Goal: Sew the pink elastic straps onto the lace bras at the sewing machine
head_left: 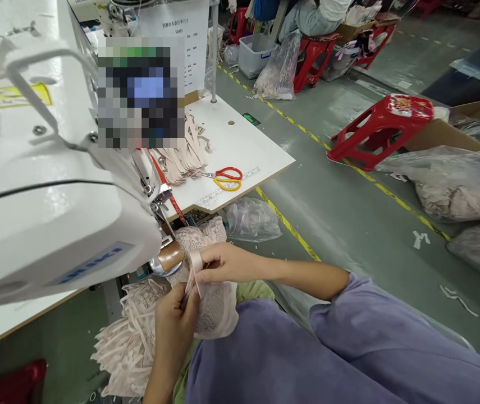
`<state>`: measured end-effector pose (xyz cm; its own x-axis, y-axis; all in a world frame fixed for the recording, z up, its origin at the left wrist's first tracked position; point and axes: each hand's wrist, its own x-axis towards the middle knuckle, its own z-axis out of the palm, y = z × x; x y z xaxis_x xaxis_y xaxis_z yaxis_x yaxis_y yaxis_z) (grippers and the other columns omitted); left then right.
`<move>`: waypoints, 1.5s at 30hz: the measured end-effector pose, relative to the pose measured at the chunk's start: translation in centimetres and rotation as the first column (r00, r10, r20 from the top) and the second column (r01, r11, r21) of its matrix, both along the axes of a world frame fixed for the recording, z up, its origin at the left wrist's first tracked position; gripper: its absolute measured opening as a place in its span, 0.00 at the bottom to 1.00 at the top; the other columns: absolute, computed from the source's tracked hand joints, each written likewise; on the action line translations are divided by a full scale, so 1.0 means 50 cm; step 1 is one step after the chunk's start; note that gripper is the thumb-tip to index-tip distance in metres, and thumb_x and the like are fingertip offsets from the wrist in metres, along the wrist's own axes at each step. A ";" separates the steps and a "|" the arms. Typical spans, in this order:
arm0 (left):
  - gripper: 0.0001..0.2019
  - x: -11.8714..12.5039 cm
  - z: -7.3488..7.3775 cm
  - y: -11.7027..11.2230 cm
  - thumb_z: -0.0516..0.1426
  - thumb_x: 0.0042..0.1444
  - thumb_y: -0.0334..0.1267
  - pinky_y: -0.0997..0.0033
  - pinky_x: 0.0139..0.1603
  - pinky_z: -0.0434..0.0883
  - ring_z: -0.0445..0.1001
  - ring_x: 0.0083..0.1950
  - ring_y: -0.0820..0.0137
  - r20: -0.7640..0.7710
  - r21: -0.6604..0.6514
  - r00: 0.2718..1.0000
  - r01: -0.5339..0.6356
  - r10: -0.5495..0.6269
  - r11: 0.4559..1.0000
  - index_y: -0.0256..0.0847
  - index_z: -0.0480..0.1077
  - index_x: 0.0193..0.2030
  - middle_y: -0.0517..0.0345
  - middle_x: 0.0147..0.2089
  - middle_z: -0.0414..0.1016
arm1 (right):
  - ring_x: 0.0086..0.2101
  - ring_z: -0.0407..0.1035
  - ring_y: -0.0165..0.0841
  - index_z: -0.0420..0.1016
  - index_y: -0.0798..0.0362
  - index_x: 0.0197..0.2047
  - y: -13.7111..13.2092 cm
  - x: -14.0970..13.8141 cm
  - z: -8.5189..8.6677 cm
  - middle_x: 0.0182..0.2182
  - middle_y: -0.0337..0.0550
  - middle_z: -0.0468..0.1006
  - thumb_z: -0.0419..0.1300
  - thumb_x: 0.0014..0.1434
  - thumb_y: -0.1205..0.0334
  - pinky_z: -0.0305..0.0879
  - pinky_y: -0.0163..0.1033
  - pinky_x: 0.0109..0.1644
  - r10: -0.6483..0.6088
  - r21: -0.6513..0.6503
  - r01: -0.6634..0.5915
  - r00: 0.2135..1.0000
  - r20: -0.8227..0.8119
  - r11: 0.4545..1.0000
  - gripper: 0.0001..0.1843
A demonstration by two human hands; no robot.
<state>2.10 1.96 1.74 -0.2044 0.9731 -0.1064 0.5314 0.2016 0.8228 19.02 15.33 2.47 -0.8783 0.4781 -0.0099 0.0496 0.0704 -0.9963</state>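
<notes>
My right hand (pixel 227 262) pinches the top of a pale pink strap (pixel 196 264) just below the sewing machine's (pixel 50 185) cylinder arm (pixel 170 257). My left hand (pixel 175 325) is closed on the strap's lower end, over a pink lace garment piece (pixel 214 308) lying in my lap. More lace (pixel 200 233) hangs by the needle area. A heap of pink lace pieces with straps (pixel 126 348) sits to the left of my left hand.
On the white table (pixel 243 140) lie a stack of pink straps (pixel 184 157) and red-and-yellow scissors (pixel 225 178). A tipped red stool (pixel 380 129), plastic bags of fabric (pixel 454 185), cardboard boxes and a seated person (pixel 315 14) stand beyond a yellow floor line.
</notes>
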 end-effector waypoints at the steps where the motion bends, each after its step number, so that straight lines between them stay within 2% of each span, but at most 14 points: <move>1: 0.17 0.000 0.004 -0.001 0.54 0.63 0.45 0.76 0.24 0.56 0.60 0.24 0.75 0.005 0.021 1.000 0.022 -0.022 1.000 0.41 0.62 0.24 0.65 0.21 0.59 | 0.35 0.70 0.30 0.82 0.58 0.40 -0.005 -0.004 -0.001 0.34 0.43 0.77 0.62 0.63 0.51 0.65 0.33 0.41 -0.021 0.037 0.022 1.000 -0.017 0.999 0.17; 3: 0.11 0.007 0.009 -0.003 0.54 0.63 0.44 0.75 0.31 0.65 0.70 0.33 0.70 0.038 0.061 0.998 0.045 -0.048 0.997 0.41 0.69 0.32 0.58 0.32 0.70 | 0.35 0.70 0.30 0.82 0.58 0.38 -0.014 -0.013 -0.002 0.34 0.43 0.77 0.62 0.62 0.52 0.65 0.32 0.40 -0.041 0.003 0.041 0.996 -0.081 0.999 0.16; 5: 0.10 0.021 0.005 -0.009 0.54 0.63 0.43 0.72 0.38 0.70 0.74 0.43 0.67 0.088 0.103 0.996 0.006 -0.015 0.995 0.42 0.72 0.45 0.54 0.43 0.74 | 0.36 0.71 0.31 0.81 0.59 0.38 -0.020 -0.021 -0.004 0.35 0.44 0.78 0.63 0.62 0.51 0.66 0.33 0.41 -0.054 -0.147 0.036 0.991 -0.122 0.989 0.17; 8: 0.11 0.039 -0.021 -0.025 0.54 0.64 0.42 0.74 0.33 0.71 0.75 0.35 0.69 0.099 0.190 0.976 -0.210 0.195 0.959 0.41 0.70 0.48 0.55 0.38 0.75 | 0.37 0.72 0.32 0.81 0.59 0.41 -0.016 -0.032 -0.003 0.36 0.44 0.80 0.64 0.61 0.51 0.67 0.33 0.42 -0.065 -0.332 0.019 0.990 -0.126 0.943 0.18; 10: 0.11 0.036 -0.036 -0.034 0.55 0.63 0.42 0.74 0.30 0.71 0.76 0.32 0.68 0.015 0.269 0.962 -0.266 0.272 0.926 0.39 0.70 0.48 0.55 0.34 0.77 | 0.34 0.71 0.29 0.81 0.58 0.41 -0.001 -0.036 0.001 0.36 0.43 0.80 0.65 0.60 0.50 0.66 0.32 0.39 -0.042 -0.366 0.008 0.995 -0.086 0.931 0.18; 12: 0.12 0.019 -0.036 -0.036 0.57 0.62 0.39 0.74 0.30 0.71 0.78 0.32 0.67 -0.136 0.352 0.969 -0.146 0.204 0.925 0.39 0.72 0.50 0.54 0.33 0.79 | 0.31 0.69 0.26 0.81 0.58 0.41 0.021 -0.037 0.006 0.35 0.43 0.79 0.63 0.61 0.48 0.66 0.30 0.35 -0.016 -0.400 -0.001 0.999 -0.040 0.917 0.20; 15: 0.13 -0.016 -0.008 -0.020 0.56 0.62 0.34 0.77 0.31 0.72 0.80 0.32 0.71 -0.271 0.370 0.961 0.050 0.057 0.928 0.43 0.76 0.52 0.55 0.35 0.83 | 0.29 0.69 0.26 0.79 0.58 0.39 0.060 -0.042 0.005 0.31 0.42 0.76 0.60 0.62 0.45 0.67 0.31 0.33 -0.052 -0.425 0.040 0.999 -0.016 0.904 0.22; 17: 0.14 -0.032 0.020 -0.003 0.54 0.64 0.36 0.78 0.35 0.74 0.82 0.38 0.70 -0.200 0.272 0.978 0.003 0.054 0.962 0.45 0.76 0.53 0.55 0.43 0.83 | 0.27 0.68 0.26 0.77 0.58 0.36 0.085 -0.054 -0.003 0.25 0.38 0.73 0.61 0.61 0.45 0.67 0.30 0.32 -0.109 -0.375 0.096 0.994 -0.012 0.922 0.21; 20: 0.16 -0.035 0.058 0.020 0.53 0.65 0.45 0.74 0.47 0.76 0.79 0.54 0.66 -0.059 0.063 0.986 -0.155 0.159 0.986 0.47 0.76 0.54 0.57 0.54 0.80 | 0.24 0.66 0.26 0.72 0.57 0.35 0.112 -0.083 -0.012 0.22 0.35 0.71 0.64 0.57 0.48 0.64 0.31 0.29 -0.170 -0.267 0.161 0.985 -0.010 0.950 0.18; 23: 0.19 -0.027 0.081 0.030 0.52 0.64 0.50 0.67 0.54 0.75 0.74 0.60 0.61 0.007 -0.050 0.974 -0.224 0.224 0.973 0.49 0.76 0.54 0.57 0.57 0.78 | 0.25 0.64 0.26 0.69 0.55 0.34 0.128 -0.114 -0.010 0.25 0.34 0.70 0.64 0.56 0.54 0.62 0.32 0.30 -0.260 -0.029 0.259 0.965 -0.035 0.965 0.13; 26: 0.20 -0.023 0.092 0.031 0.53 0.62 0.53 0.65 0.53 0.75 0.73 0.61 0.59 0.028 -0.110 0.973 -0.224 0.228 0.968 0.50 0.76 0.55 0.58 0.58 0.77 | 0.31 0.64 0.29 0.69 0.55 0.32 0.138 -0.140 -0.005 0.30 0.38 0.70 0.62 0.58 0.59 0.61 0.35 0.37 -0.313 0.359 0.334 0.942 -0.118 0.871 0.08; 29: 0.21 -0.025 0.093 0.030 0.53 0.62 0.54 0.66 0.51 0.76 0.73 0.61 0.59 0.045 -0.140 0.975 -0.209 0.217 0.968 0.49 0.76 0.55 0.57 0.58 0.77 | 0.35 0.64 0.31 0.68 0.55 0.33 0.145 -0.160 -0.008 0.36 0.42 0.69 0.61 0.57 0.64 0.59 0.36 0.37 -0.299 0.576 0.329 0.942 -0.150 0.748 0.05; 33: 0.21 -0.028 0.091 0.029 0.53 0.62 0.52 0.68 0.52 0.75 0.74 0.60 0.60 0.026 -0.118 0.984 -0.170 0.175 0.978 0.47 0.76 0.55 0.57 0.57 0.78 | 0.33 0.62 0.31 0.67 0.55 0.32 0.149 -0.172 -0.013 0.36 0.42 0.67 0.60 0.57 0.65 0.56 0.36 0.33 -0.317 0.636 0.302 0.944 -0.095 0.710 0.05; 45: 0.20 -0.034 0.094 0.047 0.53 0.63 0.52 0.66 0.50 0.76 0.77 0.57 0.59 -0.078 -0.040 0.980 -0.188 0.184 0.981 0.47 0.77 0.54 0.56 0.55 0.79 | 0.36 0.63 0.32 0.63 0.54 0.31 0.150 -0.172 -0.006 0.37 0.44 0.66 0.60 0.58 0.66 0.58 0.35 0.35 -0.262 0.607 0.241 0.964 -0.056 0.757 0.07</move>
<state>0.40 4.32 6.44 -0.3901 0.9117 -0.1290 0.5399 0.3400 0.7700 10.42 22.83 2.17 -0.7299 0.5975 0.3320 0.1805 0.6369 -0.7495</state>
